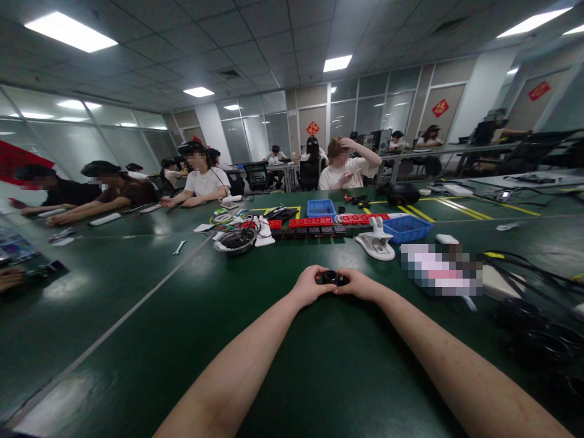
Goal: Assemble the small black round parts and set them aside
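Both arms reach forward over the green tabletop (319, 359). My left hand (311, 286) and my right hand (358, 286) meet around a small black part with a round, ring-like centre (330, 277). Fingers and thumbs close on it from either side, with the thumbs toward me. The part's round face is visible between the hands, while its sides are covered by the fingers. Its exact kind is too small to make out. Beyond my right hand stands a white clip-like base (376, 242).
A long row of red and black sockets (314, 223) crosses the table ahead. Two blue bins (407, 229) stand near it. A round dish with black cable (235, 241) and a wrench (179, 247) lie left. Black coiled items (542, 340) lie right. Several people sit around.
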Demonstrator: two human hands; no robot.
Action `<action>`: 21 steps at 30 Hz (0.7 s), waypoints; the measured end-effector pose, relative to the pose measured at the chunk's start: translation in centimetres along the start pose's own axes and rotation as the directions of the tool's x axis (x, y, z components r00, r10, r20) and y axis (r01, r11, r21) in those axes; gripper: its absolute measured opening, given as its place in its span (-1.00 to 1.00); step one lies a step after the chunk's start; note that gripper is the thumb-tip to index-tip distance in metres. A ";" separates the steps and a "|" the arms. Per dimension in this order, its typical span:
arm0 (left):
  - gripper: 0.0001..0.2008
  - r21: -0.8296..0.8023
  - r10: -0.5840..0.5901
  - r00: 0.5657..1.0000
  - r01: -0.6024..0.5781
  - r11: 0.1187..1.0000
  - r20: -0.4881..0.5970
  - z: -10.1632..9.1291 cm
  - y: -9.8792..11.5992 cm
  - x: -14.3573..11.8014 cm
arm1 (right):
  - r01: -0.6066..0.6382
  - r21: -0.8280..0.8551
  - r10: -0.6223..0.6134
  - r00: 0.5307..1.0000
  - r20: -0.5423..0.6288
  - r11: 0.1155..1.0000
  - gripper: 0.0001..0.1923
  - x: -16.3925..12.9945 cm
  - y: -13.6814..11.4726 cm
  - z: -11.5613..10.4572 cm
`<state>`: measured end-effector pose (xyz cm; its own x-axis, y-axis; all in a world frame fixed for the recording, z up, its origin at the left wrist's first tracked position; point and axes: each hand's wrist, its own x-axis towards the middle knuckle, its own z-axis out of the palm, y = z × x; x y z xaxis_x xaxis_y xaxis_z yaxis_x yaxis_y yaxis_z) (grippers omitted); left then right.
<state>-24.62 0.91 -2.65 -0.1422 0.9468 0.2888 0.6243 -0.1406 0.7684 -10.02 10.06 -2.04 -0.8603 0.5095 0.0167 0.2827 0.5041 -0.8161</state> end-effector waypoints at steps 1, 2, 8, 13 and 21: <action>-0.57 0.009 -0.009 1.000 0.009 1.000 -0.015 0.1 0.1 0.0 | -0.004 -0.025 0.003 1.000 -0.016 1.000 -0.67 0.0 0.1 0.0; -0.58 0.018 -0.016 0.999 0.017 1.000 -0.032 0.3 0.1 -0.1 | -0.006 -0.054 0.004 0.999 -0.034 0.999 -0.67 0.0 0.1 0.1; -0.60 0.125 -0.087 0.975 0.114 0.986 -0.203 1.2 0.4 -0.1 | -0.197 -0.403 0.065 0.946 -0.317 0.894 -0.68 0.4 -0.4 2.2; -0.64 0.167 -0.079 0.957 0.129 0.977 -0.277 1.4 0.5 0.0 | -0.367 -0.555 0.072 0.874 -0.480 0.746 -0.77 0.4 -1.5 3.8; -0.62 0.018 0.018 1.000 -0.017 1.000 -0.014 0.1 0.0 -0.1 | 0.079 -0.234 -0.109 0.987 -0.121 0.969 -0.45 -0.3 -0.5 0.8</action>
<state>-24.54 0.80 -2.70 -0.1417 0.9400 0.3102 0.6407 -0.1518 0.7526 -10.20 9.06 -2.14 -0.8284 0.5319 0.1756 0.3053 0.6916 -0.6546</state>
